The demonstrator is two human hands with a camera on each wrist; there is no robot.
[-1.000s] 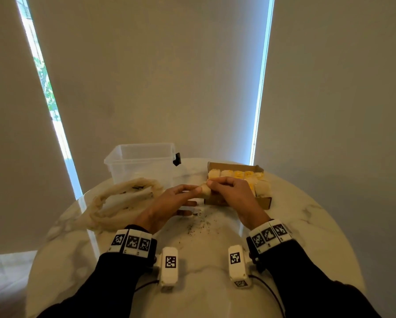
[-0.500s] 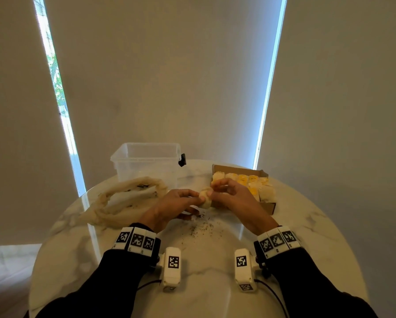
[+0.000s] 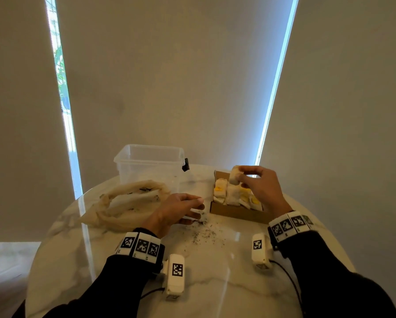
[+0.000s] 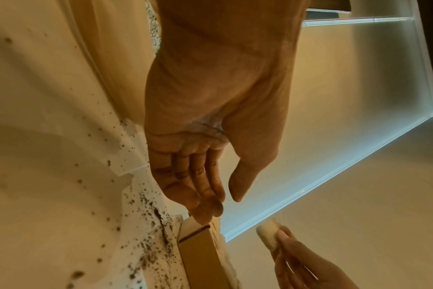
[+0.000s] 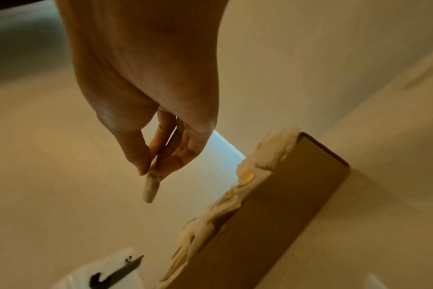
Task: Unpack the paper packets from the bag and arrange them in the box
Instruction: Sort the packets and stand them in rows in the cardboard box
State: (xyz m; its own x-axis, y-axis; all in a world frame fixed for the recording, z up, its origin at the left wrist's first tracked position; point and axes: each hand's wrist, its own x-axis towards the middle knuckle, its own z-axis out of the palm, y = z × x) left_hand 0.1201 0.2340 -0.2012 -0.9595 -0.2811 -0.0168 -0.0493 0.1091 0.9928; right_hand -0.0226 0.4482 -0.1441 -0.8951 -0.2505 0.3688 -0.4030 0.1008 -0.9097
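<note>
Now the right hand [image 3: 260, 188] pinches a packet [image 3: 235, 175] over the box [image 3: 234, 212] at one o'clock. Left hand [image 3: 177, 211] hangs slack, holding nothing. Packed rows may squeeze it out and spill grit.

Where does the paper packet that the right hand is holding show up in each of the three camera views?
Head: paper packet upper right of centre, above the box's far left corner.
Left wrist: bottom right, pinched from below.
Right wrist: centre, hanging below the fingers.
Shared landmark: the cardboard box.

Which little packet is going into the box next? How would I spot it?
Find the brown cardboard box on the round table. Above its far end, the right hand pinches one pale packet. It alone is in the air, not tucked in the box.
</note>
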